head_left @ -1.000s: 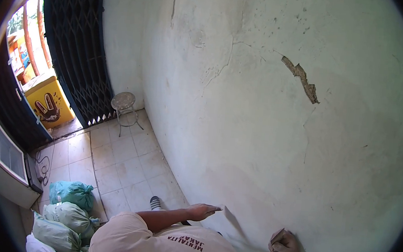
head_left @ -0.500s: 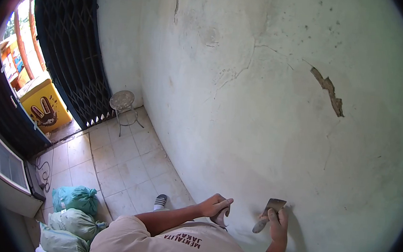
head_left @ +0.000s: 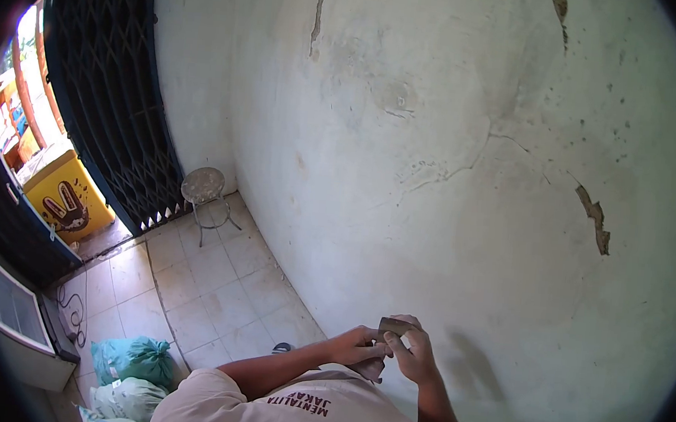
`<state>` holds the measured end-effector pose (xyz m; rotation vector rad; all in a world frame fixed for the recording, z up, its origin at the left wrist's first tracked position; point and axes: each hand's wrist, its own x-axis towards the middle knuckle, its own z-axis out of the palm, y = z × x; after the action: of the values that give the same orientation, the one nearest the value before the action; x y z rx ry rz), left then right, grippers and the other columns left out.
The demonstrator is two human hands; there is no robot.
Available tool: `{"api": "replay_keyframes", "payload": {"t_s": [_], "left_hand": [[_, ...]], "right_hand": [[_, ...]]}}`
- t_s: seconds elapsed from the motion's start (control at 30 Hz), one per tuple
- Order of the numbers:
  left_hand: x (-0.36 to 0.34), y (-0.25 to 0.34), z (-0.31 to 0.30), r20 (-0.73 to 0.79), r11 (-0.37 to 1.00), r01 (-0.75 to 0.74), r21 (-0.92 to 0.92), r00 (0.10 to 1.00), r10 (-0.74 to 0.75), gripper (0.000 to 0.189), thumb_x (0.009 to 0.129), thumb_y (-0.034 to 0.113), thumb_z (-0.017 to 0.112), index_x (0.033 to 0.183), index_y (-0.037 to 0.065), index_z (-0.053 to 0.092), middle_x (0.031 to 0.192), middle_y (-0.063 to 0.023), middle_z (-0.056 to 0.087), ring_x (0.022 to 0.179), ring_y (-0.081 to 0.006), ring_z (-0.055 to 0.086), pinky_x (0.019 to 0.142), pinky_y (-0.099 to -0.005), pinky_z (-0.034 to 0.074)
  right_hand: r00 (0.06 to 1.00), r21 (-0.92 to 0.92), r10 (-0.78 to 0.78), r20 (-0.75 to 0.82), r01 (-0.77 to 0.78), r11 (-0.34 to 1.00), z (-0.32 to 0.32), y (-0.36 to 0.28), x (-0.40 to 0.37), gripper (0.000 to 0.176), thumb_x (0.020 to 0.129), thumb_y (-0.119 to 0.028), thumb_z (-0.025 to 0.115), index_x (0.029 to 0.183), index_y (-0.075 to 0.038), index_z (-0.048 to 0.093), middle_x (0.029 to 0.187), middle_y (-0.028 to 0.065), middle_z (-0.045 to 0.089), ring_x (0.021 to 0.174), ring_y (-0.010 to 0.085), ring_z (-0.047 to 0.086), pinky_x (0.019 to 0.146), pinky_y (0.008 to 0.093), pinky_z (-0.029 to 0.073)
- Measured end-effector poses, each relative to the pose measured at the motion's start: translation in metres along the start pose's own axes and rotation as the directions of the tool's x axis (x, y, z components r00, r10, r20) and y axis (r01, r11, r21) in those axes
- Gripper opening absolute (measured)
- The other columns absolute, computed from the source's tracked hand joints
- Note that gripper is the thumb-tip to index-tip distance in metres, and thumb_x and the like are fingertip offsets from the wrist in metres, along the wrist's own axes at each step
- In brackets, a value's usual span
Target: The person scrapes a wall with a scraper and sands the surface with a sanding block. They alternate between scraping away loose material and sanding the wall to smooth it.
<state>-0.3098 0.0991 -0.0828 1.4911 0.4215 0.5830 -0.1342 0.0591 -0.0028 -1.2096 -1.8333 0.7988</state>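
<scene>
In front of my shirt, my right hand (head_left: 415,358) is wrapped round a putty knife (head_left: 397,327), its flat metal blade turned up toward the fingertips. My left hand (head_left: 361,344) is right beside it, fingers curled, with the blade overlapping its fingertips in this view. Below the left fingers shows part of a greyish, soft-edged thing (head_left: 371,369), mostly hidden by that hand; I cannot tell what it is. Ahead of both hands rises a pale plastered wall (head_left: 399,247) with a deep, jagged crack (head_left: 594,219) on the right and finer cracks near its middle.
A round metal stool (head_left: 203,186) stands in the corner by a dark folding gate (head_left: 101,89). Tied plastic bags (head_left: 132,360) lie on the tiled floor at my left, near a loose cable (head_left: 70,309). Outside the doorway is a yellow box (head_left: 67,198).
My right hand has brought the putty knife from near the wall leftward to my left hand. The view has tilted upward, so the cracks sit lower.
</scene>
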Motion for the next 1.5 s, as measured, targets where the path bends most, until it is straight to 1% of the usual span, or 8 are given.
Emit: {"api": "replay_keyframes", "payload": {"t_s": [0.37,0.7,1.0,1.07,1.23,1.27,1.37,1.5], "left_hand": [[-0.008,0.009,-0.071,-0.365,0.967,-0.047,-0.251,0.930,-0.049,0.037,0.107,0.031,0.041,0.102,0.002,0.062,0.090,-0.0063,0.065,0.081,-0.0125,0.061,0.074,-0.0289,0.051],[-0.007,0.011,-0.085,-0.542,0.998,-0.056,-0.011,0.840,0.041,0.035,0.106,0.025,0.042,0.102,-0.001,0.065,0.086,-0.0068,0.065,0.082,-0.0128,0.060,0.075,-0.0302,0.050],[-0.008,0.003,-0.106,-0.588,0.989,-0.055,-0.136,0.808,-0.035,0.037,0.104,0.027,0.046,0.103,-0.003,0.067,0.083,-0.0091,0.070,0.068,-0.0138,0.060,0.063,-0.0299,0.048],[-0.009,0.000,-0.113,-0.610,0.995,-0.039,-0.087,0.792,-0.022,0.037,0.104,0.027,0.046,0.104,-0.003,0.068,0.083,-0.0084,0.070,0.065,-0.0120,0.059,0.060,-0.0285,0.047],[-0.010,-0.016,-0.124,-0.651,0.989,-0.091,-0.118,0.759,-0.008,0.037,0.103,0.027,0.045,0.100,-0.002,0.067,0.081,-0.0060,0.068,0.055,-0.0069,0.049,0.049,-0.0241,0.038],[-0.009,-0.019,-0.122,-0.664,0.984,-0.095,-0.148,0.747,-0.028,0.037,0.105,0.028,0.043,0.101,-0.001,0.066,0.082,-0.0067,0.068,0.055,-0.0063,0.049,0.049,-0.0228,0.037],[-0.011,-0.020,-0.122,-0.637,0.968,-0.136,-0.212,0.770,-0.031,0.035,0.106,0.029,0.042,0.102,0.001,0.063,0.082,-0.0070,0.066,0.055,-0.0054,0.047,0.048,-0.0217,0.036],[-0.006,-0.024,-0.121,-0.638,0.965,-0.139,-0.222,0.770,-0.036,0.034,0.106,0.028,0.041,0.102,0.001,0.062,0.083,-0.0070,0.066,0.055,-0.0055,0.047,0.047,-0.0214,0.036]], "right_hand": [[0.958,0.457,0.287,-0.014,-0.249,0.854,0.084,-0.002,0.021,0.091,0.090,-0.033,0.072,0.152,0.006,0.017,0.147,0.0194,0.038,0.134,0.0274,0.044,0.105,0.0384,0.042],[0.991,-0.150,0.081,-0.108,-0.097,0.984,0.121,-0.020,0.032,0.088,0.089,-0.022,0.071,0.150,0.010,0.016,0.149,0.0343,0.031,0.136,0.0471,0.039,0.109,0.0444,0.038],[0.837,-0.235,0.523,0.163,-0.482,0.844,0.047,-0.075,0.037,0.042,0.099,-0.015,0.048,0.141,-0.013,0.052,0.138,0.0230,0.054,0.111,0.0365,0.064,0.099,0.0421,0.048],[0.935,-0.222,0.352,0.046,-0.333,0.916,0.005,-0.092,0.029,0.044,0.099,-0.012,0.045,0.142,-0.015,0.051,0.128,0.0197,0.062,0.104,0.0344,0.066,0.094,0.0421,0.049],[0.813,-0.817,-0.280,-0.510,-0.356,0.454,-0.145,-0.186,0.014,0.041,0.091,-0.002,0.053,0.131,-0.004,0.059,0.132,0.0147,0.062,0.122,0.0321,0.058,0.101,0.0432,0.044],[0.791,-0.870,-0.373,-0.486,-0.397,0.291,-0.171,-0.213,0.015,0.040,0.099,0.001,0.039,0.138,0.004,0.050,0.143,0.0156,0.053,0.133,0.0220,0.049,0.113,0.0336,0.033],[0.724,-0.753,-0.591,-0.357,-0.597,-0.276,-0.229,-0.284,0.031,0.039,0.107,-0.019,0.035,0.142,-0.009,0.051,0.143,0.0051,0.054,0.136,0.0320,0.045,0.116,0.0416,0.033],[0.594,-0.541,-0.792,-0.141,-0.716,-0.441,-0.318,-0.342,0.037,0.040,0.106,-0.021,0.035,0.143,-0.016,0.050,0.143,0.0061,0.054,0.130,0.0305,0.052,0.114,0.0431,0.037]]}}
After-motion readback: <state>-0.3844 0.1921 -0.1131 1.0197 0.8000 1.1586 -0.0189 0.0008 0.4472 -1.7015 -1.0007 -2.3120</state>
